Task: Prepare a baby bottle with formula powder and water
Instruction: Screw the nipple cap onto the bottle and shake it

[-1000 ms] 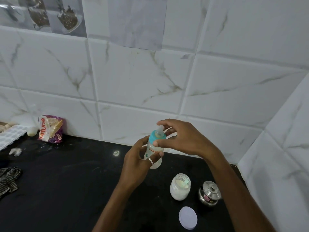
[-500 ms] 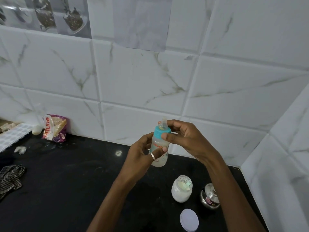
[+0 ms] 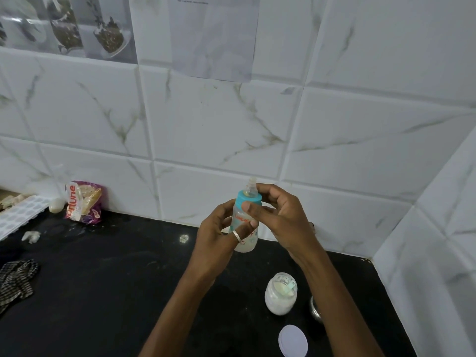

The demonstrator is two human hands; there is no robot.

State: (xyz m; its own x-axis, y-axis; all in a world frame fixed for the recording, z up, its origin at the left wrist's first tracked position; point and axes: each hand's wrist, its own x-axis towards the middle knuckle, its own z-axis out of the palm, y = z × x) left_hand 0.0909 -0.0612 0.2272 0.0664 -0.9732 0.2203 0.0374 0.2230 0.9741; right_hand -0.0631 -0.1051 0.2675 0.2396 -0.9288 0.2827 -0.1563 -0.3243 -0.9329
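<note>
A small baby bottle (image 3: 246, 237) with a teal screw ring (image 3: 248, 199) and clear teat is held upright above the black counter (image 3: 108, 287), whitish liquid in its base. My left hand (image 3: 219, 240) grips the bottle's body, a ring on one finger. My right hand (image 3: 279, 217) holds the teal ring, thumb in front and fingers behind. Below stands an open glass jar of white formula powder (image 3: 281, 295) with a scoop inside. Its white lid (image 3: 293, 340) lies flat on the counter nearer to me.
A small steel container (image 3: 315, 309) sits right of the jar, mostly behind my right forearm. At the far left are a snack packet (image 3: 82, 202), a white ice tray (image 3: 18, 215) and a checked cloth (image 3: 15, 282). Tiled walls close the back and right.
The bottle went from tilted to upright and sits slightly higher in view. My right thumb has shifted round the teal ring while my left hand kept its grip.
</note>
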